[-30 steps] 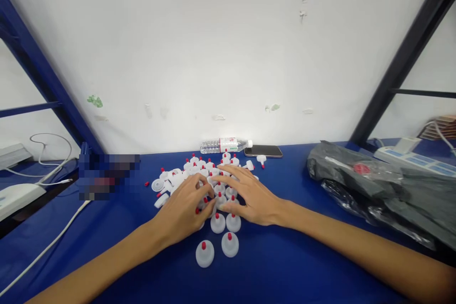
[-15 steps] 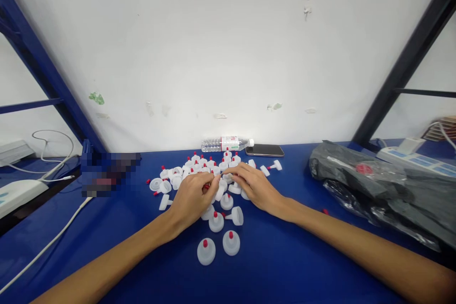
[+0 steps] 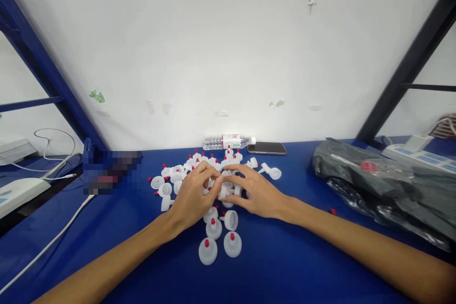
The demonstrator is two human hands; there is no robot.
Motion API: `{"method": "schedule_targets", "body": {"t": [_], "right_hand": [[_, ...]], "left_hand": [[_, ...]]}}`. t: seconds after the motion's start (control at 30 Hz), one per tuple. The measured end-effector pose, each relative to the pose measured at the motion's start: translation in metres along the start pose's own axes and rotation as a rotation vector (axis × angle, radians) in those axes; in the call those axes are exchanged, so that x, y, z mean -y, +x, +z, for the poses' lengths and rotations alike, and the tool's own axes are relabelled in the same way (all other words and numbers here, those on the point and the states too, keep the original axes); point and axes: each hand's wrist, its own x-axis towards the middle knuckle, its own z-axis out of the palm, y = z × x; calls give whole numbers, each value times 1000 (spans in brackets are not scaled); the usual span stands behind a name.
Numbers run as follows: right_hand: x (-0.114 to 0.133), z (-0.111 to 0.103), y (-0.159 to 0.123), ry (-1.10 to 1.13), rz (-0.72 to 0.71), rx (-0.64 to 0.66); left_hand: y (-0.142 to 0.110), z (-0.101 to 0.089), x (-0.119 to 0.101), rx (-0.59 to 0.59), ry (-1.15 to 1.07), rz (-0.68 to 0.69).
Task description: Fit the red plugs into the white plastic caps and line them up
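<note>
White plastic nozzle caps with red tips lie in a loose pile on the blue table. My left hand is at the pile's near side, fingers curled and thumb bent toward the index finger; whatever sits between them is hidden. Facing it, my right hand reaches in from the right, its fingers spread over white caps between the two hands. The fingertips of both hands almost meet. Closer to me, one upright nozzle cap stands beside another nozzle cap, and a few more are just behind them.
Behind the pile, a water bottle lies on its side next to a phone. Grey plastic bagging covers the right side. A white cable runs along the left, near power strips. One red tip lies by my right forearm.
My right hand has shifted slightly, with its fingers spread wider over the caps. My left thumb and fingers have come closer to it. Some caps at the pile's right edge have moved.
</note>
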Motion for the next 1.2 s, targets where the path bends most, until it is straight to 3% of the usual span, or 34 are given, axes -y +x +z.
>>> {"method": "schedule_targets", "body": {"t": [0.3,0.43,0.53,0.63,0.73,1.0,1.2], "right_hand": [[-9,-2,0,85,-27,-73],[-10,-2,-2,72,48,-165],[-9,-1,-1,-20,151,-179],[-10,2,1,-98,191,-82],[-14,3,2,-84,157,-52],[-12,-2,2,-78,164,-96],[-12,-3,4,-61,164,-103]], "left_hand": [[7,-27,5,-25,58,36],[16,-42,28,-12,245,-27],[21,-48,52,83,328,-149],[20,-45,70,213,330,-212],[18,-36,76,268,307,-183],[18,-25,71,239,252,-51],[21,-22,69,160,170,-40]]}}
